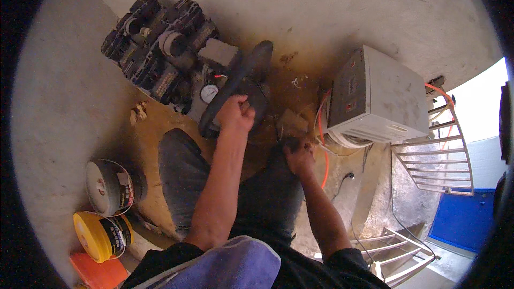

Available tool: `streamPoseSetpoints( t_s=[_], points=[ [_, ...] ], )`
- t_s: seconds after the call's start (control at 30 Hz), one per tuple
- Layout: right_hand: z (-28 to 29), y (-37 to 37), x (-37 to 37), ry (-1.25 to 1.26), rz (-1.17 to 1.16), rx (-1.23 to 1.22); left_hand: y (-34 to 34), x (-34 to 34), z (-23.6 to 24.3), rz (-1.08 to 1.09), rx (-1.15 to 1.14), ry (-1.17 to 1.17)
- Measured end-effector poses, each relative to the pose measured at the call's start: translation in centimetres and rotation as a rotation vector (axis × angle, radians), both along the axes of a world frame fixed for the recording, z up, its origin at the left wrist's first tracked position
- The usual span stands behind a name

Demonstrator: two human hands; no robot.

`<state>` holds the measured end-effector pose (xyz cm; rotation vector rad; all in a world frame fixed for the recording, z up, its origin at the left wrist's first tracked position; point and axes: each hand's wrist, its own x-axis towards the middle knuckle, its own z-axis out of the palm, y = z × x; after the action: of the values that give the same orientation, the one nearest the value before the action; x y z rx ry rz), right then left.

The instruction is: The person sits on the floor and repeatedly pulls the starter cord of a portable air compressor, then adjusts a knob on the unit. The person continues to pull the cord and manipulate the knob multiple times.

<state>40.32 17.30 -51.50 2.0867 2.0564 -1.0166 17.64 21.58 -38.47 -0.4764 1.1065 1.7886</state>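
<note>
In front of me stands a dusty air compressor (160, 48) with black motor heads, a round white pressure gauge (209, 93) and a thick black padded handle (241, 77). My left hand (235, 113) is closed beside the handle, overlapping its lower right part; anything inside the fingers is hidden. Lower and to the right, my right hand (301, 156) is closed next to my right knee. A dark shape shows at its fingertips, too dim to name. Just beyond lies a flat brownish piece (294, 122) on the floor.
To the right, a grey metal box (377, 93) stands on a white bucket (350, 140), beside an orange hose (325, 168). A plug on a black cord (349, 176) lies nearby. Metal racks (436, 163) stand farther right. At left are a grey bucket (101, 187) and a yellow bucket (93, 235).
</note>
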Motion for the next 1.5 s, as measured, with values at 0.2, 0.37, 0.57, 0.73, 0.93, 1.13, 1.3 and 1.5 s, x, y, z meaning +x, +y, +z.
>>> streamPoseSetpoints(
  t_s=[0.2, 0.37, 0.57, 0.73, 0.93, 1.13, 1.3, 1.5],
  points=[
    [1.0, -0.2, -0.4, 0.003, -0.008, -0.028, -1.0, 0.0, -0.7, -0.025, 0.2, -0.091],
    [2.3, 0.4, -1.0, 0.014, -0.003, -0.129, -1.9, -0.2, -1.9, -0.109, 0.533, -0.15],
    [1.0, 0.2, -1.1, -0.11, 0.017, -0.058, -4.1, -0.2, -4.1, -0.401, 0.582, -0.047],
    [2.8, -0.1, -1.9, -0.052, 0.017, -0.055, -14.2, 1.9, -4.0, -1.086, 0.152, 0.405],
    [-0.7, -1.4, -2.5, -0.162, 0.096, 0.149, -19.9, -4.9, -4.8, -1.111, -0.048, 0.552],
    [1.9, -4.7, -5.9, -0.222, 0.119, 0.314, -17.6, -9.9, -1.3, -0.815, 0.013, 0.701],
    [1.5, -6.4, -6.9, -0.182, 0.153, 0.434, -13.3, -9.2, -0.5, -0.595, 0.071, 0.779],
    [1.8, -5.7, -6.6, -0.019, 0.078, 0.322, -10.7, -7.2, 0.9, -0.609, 0.114, 0.853]
  ],
)
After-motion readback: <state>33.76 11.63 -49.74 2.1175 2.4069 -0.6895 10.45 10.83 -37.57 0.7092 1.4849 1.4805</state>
